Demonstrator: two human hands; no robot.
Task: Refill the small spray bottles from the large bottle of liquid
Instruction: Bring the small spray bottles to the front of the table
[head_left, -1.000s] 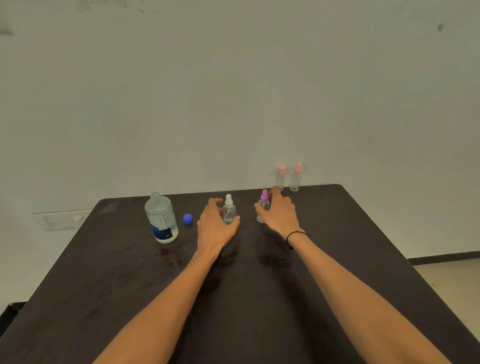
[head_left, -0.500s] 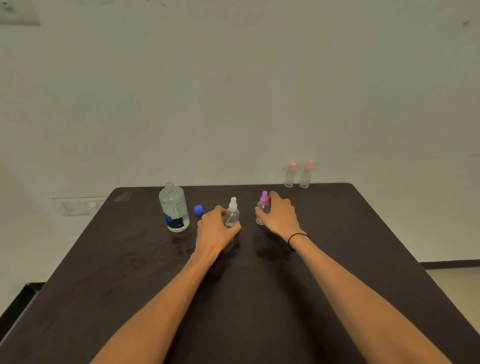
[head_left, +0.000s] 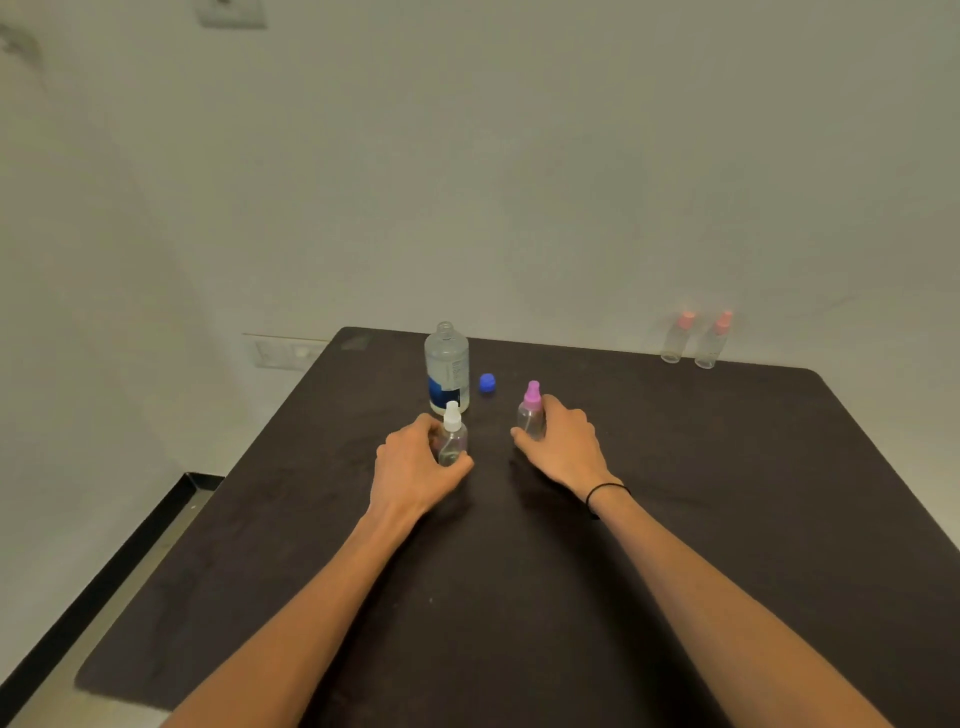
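A dark table (head_left: 727, 519) stands against a pale wall (head_left: 519, 182), which carries a socket plate (head_left: 283, 352).

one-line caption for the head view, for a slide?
Left hand and right hand grip two small spray bottles beside the uncapped large bottle.

A large clear plastic bottle with no cap (head_left: 447, 366) stands on the dark rectangular table (head_left: 727, 493), towards its far edge. Just right of it lies a small blue screw cap (head_left: 487, 383). In front of the big bottle stands a small clear spray bottle with a white nozzle (head_left: 452, 435), with the left hand (head_left: 418, 470) wrapped around it. To the right, apart from it, stands a small clear spray bottle with a pink nozzle (head_left: 531, 412), held by the right hand (head_left: 563, 441). Two small clear spray bottles with salmon-pink nozzles (head_left: 696, 340) stand side by side at the far right edge, against the wall.
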